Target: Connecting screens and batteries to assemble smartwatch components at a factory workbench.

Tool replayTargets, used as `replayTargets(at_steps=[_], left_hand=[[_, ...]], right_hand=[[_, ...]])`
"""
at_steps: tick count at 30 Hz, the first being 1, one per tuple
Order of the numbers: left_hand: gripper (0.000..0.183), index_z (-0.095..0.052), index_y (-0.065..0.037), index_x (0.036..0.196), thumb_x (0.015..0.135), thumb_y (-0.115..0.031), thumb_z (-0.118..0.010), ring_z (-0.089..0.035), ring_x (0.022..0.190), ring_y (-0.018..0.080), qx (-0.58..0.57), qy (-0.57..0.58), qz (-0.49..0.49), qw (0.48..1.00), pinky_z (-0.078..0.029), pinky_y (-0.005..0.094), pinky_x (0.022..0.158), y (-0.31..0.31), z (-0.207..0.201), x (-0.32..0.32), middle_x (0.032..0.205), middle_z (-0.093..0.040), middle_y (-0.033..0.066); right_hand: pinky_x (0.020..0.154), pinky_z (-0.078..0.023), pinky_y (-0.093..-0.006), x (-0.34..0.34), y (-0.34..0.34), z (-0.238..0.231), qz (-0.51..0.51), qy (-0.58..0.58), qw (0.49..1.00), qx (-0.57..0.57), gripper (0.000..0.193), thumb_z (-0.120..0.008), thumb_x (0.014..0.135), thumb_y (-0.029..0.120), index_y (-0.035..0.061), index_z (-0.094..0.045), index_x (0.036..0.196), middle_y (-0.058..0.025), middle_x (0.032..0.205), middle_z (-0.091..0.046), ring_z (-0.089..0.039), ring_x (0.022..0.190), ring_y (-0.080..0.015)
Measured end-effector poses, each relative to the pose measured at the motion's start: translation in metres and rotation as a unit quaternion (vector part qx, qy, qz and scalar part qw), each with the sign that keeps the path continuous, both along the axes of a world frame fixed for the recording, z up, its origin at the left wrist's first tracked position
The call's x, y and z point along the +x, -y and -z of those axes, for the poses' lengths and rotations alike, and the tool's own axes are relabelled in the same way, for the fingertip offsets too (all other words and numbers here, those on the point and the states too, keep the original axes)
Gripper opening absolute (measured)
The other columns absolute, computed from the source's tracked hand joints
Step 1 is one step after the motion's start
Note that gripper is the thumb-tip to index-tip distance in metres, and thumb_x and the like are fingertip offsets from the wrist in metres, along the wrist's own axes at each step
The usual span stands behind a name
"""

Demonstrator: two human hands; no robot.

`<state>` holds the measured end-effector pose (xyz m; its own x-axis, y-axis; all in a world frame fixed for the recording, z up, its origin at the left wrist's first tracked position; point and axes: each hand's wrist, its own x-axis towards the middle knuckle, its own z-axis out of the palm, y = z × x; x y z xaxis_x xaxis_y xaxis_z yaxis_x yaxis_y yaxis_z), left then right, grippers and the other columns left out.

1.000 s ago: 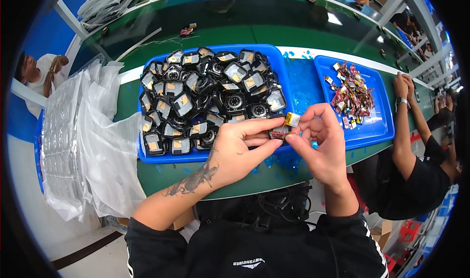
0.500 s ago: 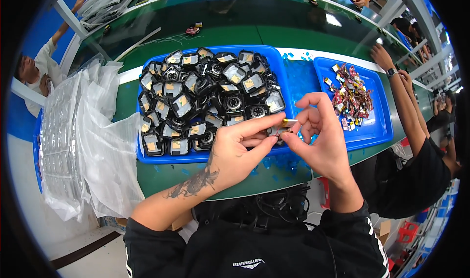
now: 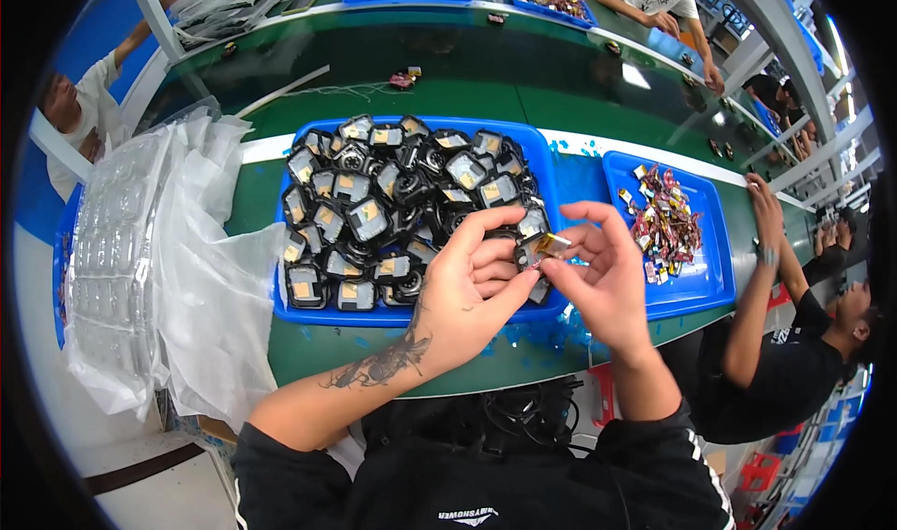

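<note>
My left hand [image 3: 474, 270] and my right hand [image 3: 605, 282] meet over the right edge of a blue tray [image 3: 411, 317]. Between their fingertips is a small silver-and-yellow battery [image 3: 555, 243], with something reddish and thin by my left thumb. My right thumb and fingers pinch the battery. My left thumb and fingers close on its near side; whether they also grip the dark case behind it, I cannot tell. Black watch cases [image 3: 367, 219], with grey insides and tan patches, are heaped in the tray.
A second blue tray [image 3: 718, 240] on the right holds batteries with red wiring [image 3: 665, 220]. Clear plastic trays and white film [image 3: 201, 278] stand at the left. Beyond runs a green conveyor [image 3: 448, 72] with scattered parts. Co-workers sit to the right [image 3: 794, 362], far side and left.
The battery has tilted between my fingers, and my left index finger has drawn back from it. The view has shifted, showing more of the far side. The right-hand co-worker has leaned back.
</note>
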<state>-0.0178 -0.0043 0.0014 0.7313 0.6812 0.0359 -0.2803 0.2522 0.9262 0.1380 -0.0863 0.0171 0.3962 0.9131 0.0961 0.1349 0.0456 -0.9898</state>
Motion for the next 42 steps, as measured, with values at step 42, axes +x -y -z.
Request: replayTargets(at_steps=[42], left_hand=[[0.013, -0.056, -0.005, 0.097, 0.091, -0.009, -0.066, -0.063, 0.068, 0.0132, 0.017, -0.026, -0.114, 0.993, -0.051, 0.0211, 0.058, -0.055, -0.036, -0.013, 0.094, -0.066, 0.0087]], right_hand=[[0.078, -0.053, -0.0407, 0.216, 0.01, -0.002, 0.101, 0.503, 0.841, -0.175, 0.018, -0.07, 0.076, 0.009, 0.0063, -0.072, 0.094, -0.0157, 0.092, -0.069, -0.067, 0.086, -0.0319]])
